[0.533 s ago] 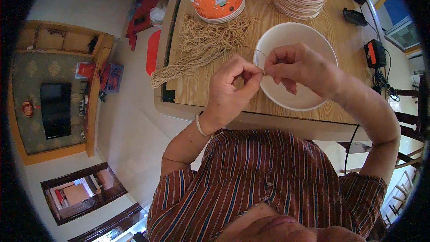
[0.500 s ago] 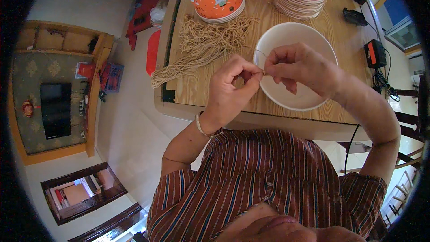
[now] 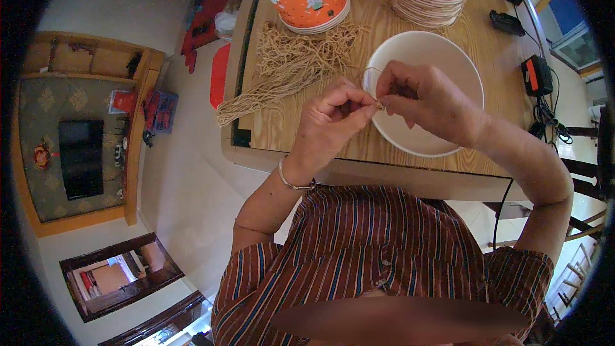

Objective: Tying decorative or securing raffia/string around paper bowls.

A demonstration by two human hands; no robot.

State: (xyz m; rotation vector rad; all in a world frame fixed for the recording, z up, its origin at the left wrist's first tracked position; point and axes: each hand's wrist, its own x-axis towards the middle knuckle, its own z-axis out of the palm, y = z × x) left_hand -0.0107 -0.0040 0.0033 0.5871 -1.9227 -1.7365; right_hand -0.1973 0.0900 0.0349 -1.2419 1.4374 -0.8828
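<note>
My left hand (image 3: 333, 118) and my right hand (image 3: 432, 99) meet over the near-left rim of a white paper tub (image 3: 448, 51). Thumb and fingers of each are pinched on a piece of thin tan twine (image 3: 380, 106), with a small knot or loop showing between the fingertips. A thin strand arcs up past my right fingers at the tub's edge. The open tub stands upright on the wooden table, its lower inside partly hidden by my right hand. Beyond my left hand lies a loose bundle of tan twine strands (image 3: 301, 57).
Orange patterned paper tubs (image 3: 314, 1) stand upside down at the far left, and another stack (image 3: 428, 3) at the far middle. A black adapter (image 3: 537, 75) with coiled cables lies along the right edge. The wooden table's (image 3: 275, 138) near edge runs before my body.
My fingers have shifted slightly around the twine; the right fingertips are drawn in a little closer and higher. A small tan knot or loop now shows between them. The tubs stay put.
</note>
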